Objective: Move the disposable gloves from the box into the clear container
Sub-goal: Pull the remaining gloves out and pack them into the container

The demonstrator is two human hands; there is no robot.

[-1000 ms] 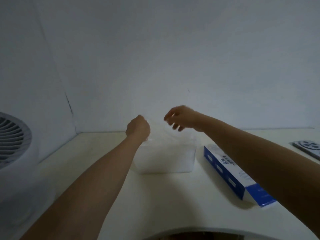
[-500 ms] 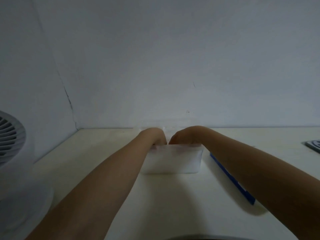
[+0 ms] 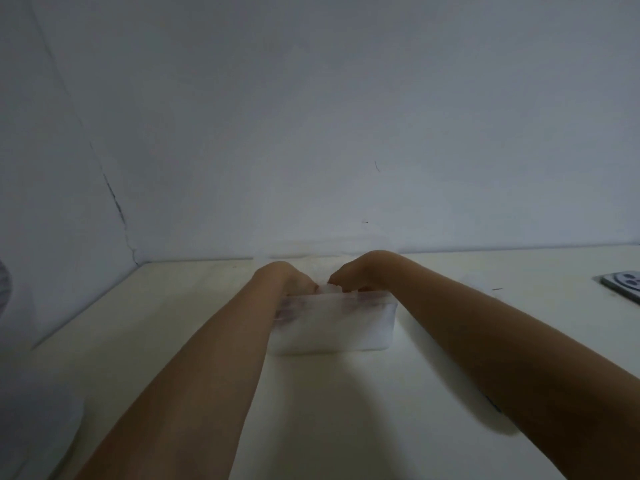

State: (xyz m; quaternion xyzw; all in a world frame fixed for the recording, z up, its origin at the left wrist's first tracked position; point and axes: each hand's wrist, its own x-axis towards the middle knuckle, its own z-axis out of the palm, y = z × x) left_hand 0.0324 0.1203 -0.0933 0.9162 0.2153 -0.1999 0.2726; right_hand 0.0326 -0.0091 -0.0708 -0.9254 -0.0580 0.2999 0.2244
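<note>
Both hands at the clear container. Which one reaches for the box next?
Likely the right hand: the box peeks out under its forearm; the left hand would have to cross the clear container.

We see a cream flat table top [image 3: 173, 341] that runs back to a pale grey-blue wall [image 3: 311, 98]. A thin dark crack [image 3: 116, 202] runs down the wall above the table's far left corner. A grey flat thing with round circles [image 3: 623, 282] lies at the table's right edge. A white round base [image 3: 34, 427] sits at the near left corner.
</note>
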